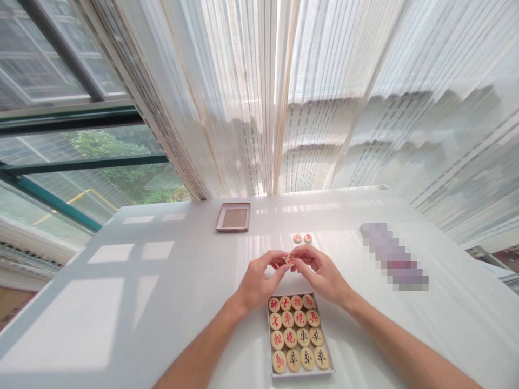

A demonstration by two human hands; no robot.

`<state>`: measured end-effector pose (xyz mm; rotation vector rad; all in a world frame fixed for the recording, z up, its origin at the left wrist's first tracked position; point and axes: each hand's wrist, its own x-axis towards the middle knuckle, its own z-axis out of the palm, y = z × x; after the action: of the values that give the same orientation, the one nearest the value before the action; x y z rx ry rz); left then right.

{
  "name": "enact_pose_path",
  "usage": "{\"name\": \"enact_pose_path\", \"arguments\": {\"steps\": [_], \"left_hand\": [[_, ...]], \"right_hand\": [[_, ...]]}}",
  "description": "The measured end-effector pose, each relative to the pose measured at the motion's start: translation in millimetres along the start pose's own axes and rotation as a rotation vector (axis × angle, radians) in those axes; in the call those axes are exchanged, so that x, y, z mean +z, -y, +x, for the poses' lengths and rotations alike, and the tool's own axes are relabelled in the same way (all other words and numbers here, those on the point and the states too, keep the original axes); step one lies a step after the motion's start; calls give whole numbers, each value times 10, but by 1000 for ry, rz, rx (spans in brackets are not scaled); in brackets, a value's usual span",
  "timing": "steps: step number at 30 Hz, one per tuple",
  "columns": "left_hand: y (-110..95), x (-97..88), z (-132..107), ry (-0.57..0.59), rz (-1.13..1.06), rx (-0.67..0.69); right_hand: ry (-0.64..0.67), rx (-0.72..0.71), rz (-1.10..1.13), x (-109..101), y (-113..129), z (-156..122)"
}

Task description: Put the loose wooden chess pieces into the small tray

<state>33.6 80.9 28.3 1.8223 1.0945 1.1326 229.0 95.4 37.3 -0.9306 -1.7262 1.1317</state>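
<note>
Between the fingertips of my left hand (259,278) and my right hand (322,270) is a round wooden Chinese chess piece (290,260) with a red character facing up. Both hands pinch it, just above the far end of an open box (302,374). Rows of chess pieces fill the box, most marked in red and several near its front in black. Beyond my fingers, two more red-marked pieces, a left one (297,238) and a right one (308,238), lie side by side on the table.
The white table (182,302) carries a shallow box lid (233,217) at the back left. A blurred-out long object (395,256) lies to the right. Pale striped curtains (259,97) hang along the table's far edge, with a window (81,156) at the left.
</note>
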Motion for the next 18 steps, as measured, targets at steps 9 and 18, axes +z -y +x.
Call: {"name": "enact_pose_path", "arguments": {"steps": [9,18], "left_hand": [[-38,-18,4,19,-91,-106],[6,7,-11,-41,-39,-117]], "right_hand": [[31,-45,-31,14,-51,-4],[33,-206,-223,75,-59,-58]]}}
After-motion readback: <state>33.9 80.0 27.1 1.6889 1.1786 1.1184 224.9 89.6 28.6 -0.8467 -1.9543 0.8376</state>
